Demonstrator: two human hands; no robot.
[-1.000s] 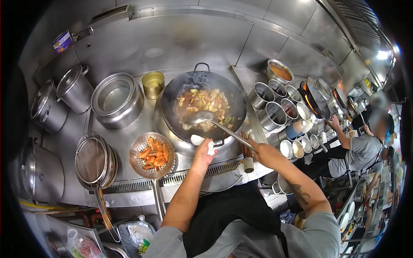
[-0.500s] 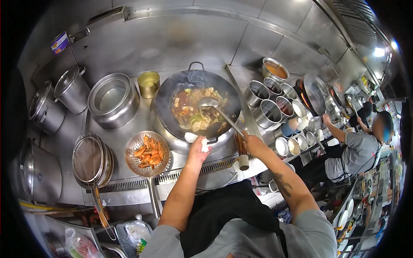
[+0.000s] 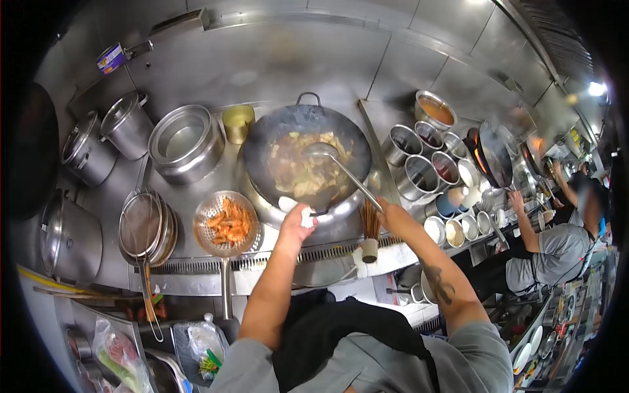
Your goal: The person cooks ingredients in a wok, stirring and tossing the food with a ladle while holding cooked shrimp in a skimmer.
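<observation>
A dark wok (image 3: 257, 154) sits on the stove ahead of me, with steaming food (image 3: 308, 173) in it that looks blurred. My left hand (image 3: 296, 226) is closed round the wok's near handle, with a white cloth (image 3: 306, 217) bunched in its grip. In my right hand (image 3: 392, 217) is the long handle of a metal ladle (image 3: 354, 178). The ladle's bowl lies over the food near the wok's middle. Below my right hand a bamboo brush (image 3: 370, 250) stands at the stove's front edge.
To the left are a perforated strainer (image 3: 204, 239) holding cooked shrimp (image 3: 230, 221), stacked sieves (image 3: 141, 223), a wide pot (image 3: 206, 154) and lidded pots (image 3: 124, 128). Seasoning containers (image 3: 417, 177) and an orange-liquid bowl (image 3: 436, 110) stand right. A co-worker (image 3: 557, 252) works beyond.
The food has turned blurry, with more haze over it. The ladle's bowl has shifted slightly toward the wok's far side. Both hands keep their grips, and the camera view has moved a little.
</observation>
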